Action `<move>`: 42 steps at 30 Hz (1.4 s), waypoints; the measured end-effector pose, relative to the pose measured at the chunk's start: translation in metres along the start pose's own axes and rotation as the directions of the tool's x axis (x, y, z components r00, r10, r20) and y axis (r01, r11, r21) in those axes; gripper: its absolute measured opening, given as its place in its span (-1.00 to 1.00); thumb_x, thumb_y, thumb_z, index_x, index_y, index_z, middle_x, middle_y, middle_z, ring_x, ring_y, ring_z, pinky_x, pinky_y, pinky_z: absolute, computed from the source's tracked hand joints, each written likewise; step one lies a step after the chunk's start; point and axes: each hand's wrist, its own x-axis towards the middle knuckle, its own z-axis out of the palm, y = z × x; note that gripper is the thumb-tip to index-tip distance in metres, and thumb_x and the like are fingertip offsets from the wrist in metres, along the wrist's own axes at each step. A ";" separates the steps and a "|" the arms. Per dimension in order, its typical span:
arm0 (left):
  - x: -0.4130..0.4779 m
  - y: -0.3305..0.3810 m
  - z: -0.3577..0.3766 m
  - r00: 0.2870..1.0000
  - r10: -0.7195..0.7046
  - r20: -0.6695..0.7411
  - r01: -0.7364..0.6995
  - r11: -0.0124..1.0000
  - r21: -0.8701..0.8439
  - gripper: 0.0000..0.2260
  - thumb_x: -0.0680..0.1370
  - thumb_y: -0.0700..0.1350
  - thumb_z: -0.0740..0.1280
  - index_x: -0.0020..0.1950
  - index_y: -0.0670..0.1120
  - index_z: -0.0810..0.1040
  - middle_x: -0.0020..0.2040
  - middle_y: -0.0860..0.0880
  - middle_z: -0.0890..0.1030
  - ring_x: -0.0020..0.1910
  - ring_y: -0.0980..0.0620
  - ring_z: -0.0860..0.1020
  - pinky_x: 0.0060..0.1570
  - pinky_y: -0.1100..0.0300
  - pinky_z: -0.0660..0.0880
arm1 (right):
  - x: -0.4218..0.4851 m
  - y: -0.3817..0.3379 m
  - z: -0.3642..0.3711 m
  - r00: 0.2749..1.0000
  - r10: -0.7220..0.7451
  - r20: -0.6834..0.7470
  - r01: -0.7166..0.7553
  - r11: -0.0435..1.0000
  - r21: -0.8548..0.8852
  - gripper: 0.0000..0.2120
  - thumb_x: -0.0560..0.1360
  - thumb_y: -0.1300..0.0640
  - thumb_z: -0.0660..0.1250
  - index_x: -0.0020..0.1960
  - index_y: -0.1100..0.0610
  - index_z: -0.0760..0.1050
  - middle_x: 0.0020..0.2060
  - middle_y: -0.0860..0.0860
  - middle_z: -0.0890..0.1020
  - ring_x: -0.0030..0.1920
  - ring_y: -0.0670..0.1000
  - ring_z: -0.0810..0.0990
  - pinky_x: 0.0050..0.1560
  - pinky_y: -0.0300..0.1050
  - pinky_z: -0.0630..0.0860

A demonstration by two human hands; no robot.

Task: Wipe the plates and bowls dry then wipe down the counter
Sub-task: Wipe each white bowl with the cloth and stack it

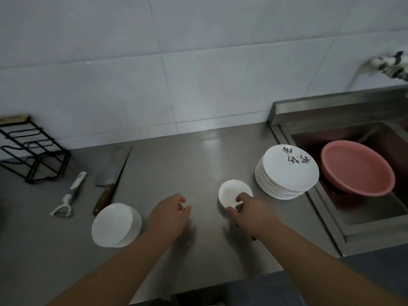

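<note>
A small white bowl (231, 191) stands on the steel counter (176, 164). My right hand (249, 214) pinches its near rim between thumb and fingers. My left hand (170, 215) hovers to the left with its fingers curled, and a small white item (181, 206) shows between thumb and forefinger; what that item is cannot be told. Right of the bowl rises a tall stack of white plates (287, 173) with black writing on the top one. A short, tilted stack of white dishes (114, 225) lies at the near left.
A sink (353, 217) at the right holds a pink basin (357, 168). A cleaver (112, 173), a white peeler (68, 195) and a black wire rack (33, 149) lie at the left. A patterned cloth (388, 65) hangs at the upper right.
</note>
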 end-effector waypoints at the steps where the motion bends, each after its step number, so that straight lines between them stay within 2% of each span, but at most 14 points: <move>1: -0.007 -0.010 -0.010 1.000 -0.011 -0.028 0.010 1.000 -0.015 -0.81 0.58 0.17 0.36 0.13 0.16 0.54 -0.10 0.18 0.56 -0.11 0.14 0.55 -0.05 0.15 0.47 | -0.001 -0.011 0.002 0.999 -0.032 0.015 0.032 0.999 0.010 -0.57 0.56 -0.34 0.25 0.30 -0.12 0.43 0.04 -0.15 0.71 -0.07 0.03 0.64 0.03 -0.02 0.65; 4: -0.028 -0.041 -0.038 0.992 -0.079 -0.101 0.073 0.996 -0.060 -0.86 0.59 0.17 0.35 0.10 0.20 0.49 -0.11 0.20 0.58 -0.11 0.15 0.59 -0.05 0.13 0.51 | -0.002 -0.047 0.012 0.990 -0.120 0.069 0.116 0.991 0.059 -0.58 0.54 -0.36 0.27 0.28 -0.17 0.43 -0.10 -0.13 0.72 -0.14 -0.08 0.64 0.01 -0.04 0.65; 7: -0.044 -0.076 -0.063 0.971 -0.156 -0.182 0.139 0.985 -0.102 -0.87 0.59 0.16 0.37 0.10 0.21 0.50 -0.07 0.20 0.61 -0.05 0.11 0.60 0.10 0.05 0.54 | -0.007 -0.089 0.021 0.965 -0.228 0.128 0.222 0.973 0.057 -0.57 0.56 -0.35 0.27 0.32 -0.17 0.41 -0.22 -0.13 0.65 -0.27 -0.17 0.60 -0.07 -0.08 0.65; 10: -0.058 -0.115 -0.082 0.947 -0.215 -0.239 0.195 0.975 -0.106 -0.77 0.59 0.13 0.36 0.22 0.14 0.54 0.13 0.15 0.55 0.09 0.05 0.56 0.19 0.04 0.51 | -0.014 -0.131 0.035 0.934 -0.296 0.198 0.292 0.955 0.052 -0.55 0.57 -0.36 0.27 0.35 -0.17 0.38 -0.12 -0.12 0.60 -0.28 -0.12 0.60 -0.15 -0.12 0.64; 13: -0.065 -0.150 -0.097 0.929 -0.286 -0.235 0.270 0.958 -0.100 -0.63 0.58 0.14 0.37 0.36 0.06 0.50 0.29 0.04 0.49 0.17 -0.01 0.56 0.20 0.00 0.53 | -0.018 -0.167 0.061 0.907 -0.350 0.232 0.347 0.936 0.054 -0.51 0.55 -0.35 0.30 0.37 -0.14 0.38 -0.02 -0.18 0.56 -0.10 -0.09 0.60 0.00 -0.12 0.60; 18: -0.059 -0.178 -0.107 0.929 -0.357 -0.092 0.350 0.933 -0.084 -0.52 0.58 0.15 0.36 0.45 0.02 0.44 0.27 -0.01 0.54 0.17 -0.03 0.58 0.17 0.03 0.55 | -0.019 -0.216 0.091 0.912 -0.329 0.243 0.302 0.943 0.143 -0.53 0.54 -0.27 0.39 0.35 -0.13 0.39 0.06 -0.12 0.58 -0.10 -0.12 0.54 0.01 -0.17 0.48; 23: -0.047 -0.191 -0.111 0.949 -0.310 -0.062 0.305 0.949 -0.084 -0.72 0.58 0.08 0.39 0.26 0.06 0.55 0.01 0.07 0.62 -0.02 0.06 0.58 0.01 0.11 0.56 | -0.016 -0.240 0.108 0.936 -0.285 0.209 0.267 0.958 0.109 -0.57 0.59 -0.21 0.36 0.38 -0.11 0.40 -0.02 -0.12 0.61 -0.14 -0.14 0.59 -0.03 -0.17 0.53; 28: -0.046 -0.198 -0.108 0.966 -0.251 -0.068 0.239 0.960 -0.149 -0.76 0.59 0.03 0.40 0.25 0.06 0.55 -0.03 0.08 0.60 -0.04 0.09 0.58 -0.03 0.21 0.56 | -0.019 -0.248 0.121 0.947 -0.279 0.159 0.280 0.960 0.017 -0.60 0.61 -0.15 0.33 0.39 -0.07 0.39 0.15 -0.04 0.66 -0.04 -0.03 0.60 -0.01 -0.14 0.60; 30: -0.048 -0.198 -0.108 0.971 -0.222 -0.087 0.201 0.960 -0.197 -0.76 0.60 0.01 0.40 0.25 0.05 0.53 -0.03 0.09 0.57 -0.04 0.11 0.56 -0.14 0.31 0.47 | -0.024 -0.247 0.126 0.958 -0.260 0.121 0.252 0.964 0.082 -0.61 0.62 -0.10 0.34 0.40 -0.06 0.40 0.11 -0.05 0.65 -0.08 -0.09 0.60 0.00 -0.17 0.61; 32: -0.051 -0.195 -0.109 0.977 -0.189 -0.102 0.159 0.956 -0.248 -0.73 0.60 0.01 0.41 0.28 0.06 0.50 -0.03 0.12 0.55 -0.06 0.12 0.55 -0.17 0.35 0.45 | -0.032 -0.245 0.129 0.972 -0.223 0.071 0.205 0.959 0.197 -0.63 0.62 -0.07 0.35 0.39 -0.09 0.38 0.04 -0.10 0.60 -0.14 -0.14 0.58 -0.10 -0.25 0.57; 35: -0.057 -0.186 -0.108 0.991 -0.117 -0.060 0.091 0.940 -0.330 -0.56 0.62 0.03 0.38 0.47 0.13 0.34 0.08 0.18 0.55 -0.01 0.13 0.56 0.00 0.23 0.62 | -0.043 -0.232 0.128 0.987 -0.159 -0.011 0.155 0.934 0.321 -0.67 0.63 -0.07 0.34 0.36 -0.14 0.37 0.03 -0.15 0.56 -0.08 -0.11 0.59 -0.04 -0.26 0.56; 37: -0.063 -0.176 -0.101 0.998 -0.061 -0.028 0.046 0.930 -0.364 -0.48 0.63 0.04 0.37 0.53 0.17 0.22 0.08 0.15 0.58 -0.01 0.12 0.59 0.02 0.20 0.65 | -0.052 -0.215 0.126 0.992 -0.116 -0.042 0.123 0.921 0.369 -0.70 0.63 -0.07 0.35 0.32 -0.18 0.38 0.04 -0.16 0.60 -0.01 -0.10 0.61 0.00 -0.25 0.57; 40: -0.071 -0.151 -0.084 1.000 0.008 0.020 0.000 0.925 -0.379 -0.55 0.64 0.04 0.34 0.46 0.19 0.24 -0.08 0.13 0.60 -0.11 0.14 0.61 -0.08 0.29 0.60 | -0.066 -0.180 0.120 0.997 -0.030 -0.070 0.056 0.912 0.407 -0.74 0.62 -0.04 0.35 0.29 -0.18 0.41 0.00 -0.13 0.65 -0.04 -0.13 0.63 -0.18 -0.35 0.52; 42: -0.074 -0.131 -0.067 0.997 0.055 0.063 -0.026 0.919 -0.393 -0.61 0.64 0.02 0.34 0.40 0.20 0.26 -0.10 0.13 0.59 -0.12 0.15 0.60 -0.05 0.29 0.57 | -0.072 -0.153 0.118 0.997 0.025 -0.079 0.008 0.920 0.391 -0.73 0.62 -0.03 0.34 0.31 -0.13 0.44 -0.03 -0.13 0.66 -0.06 -0.14 0.63 -0.18 -0.31 0.52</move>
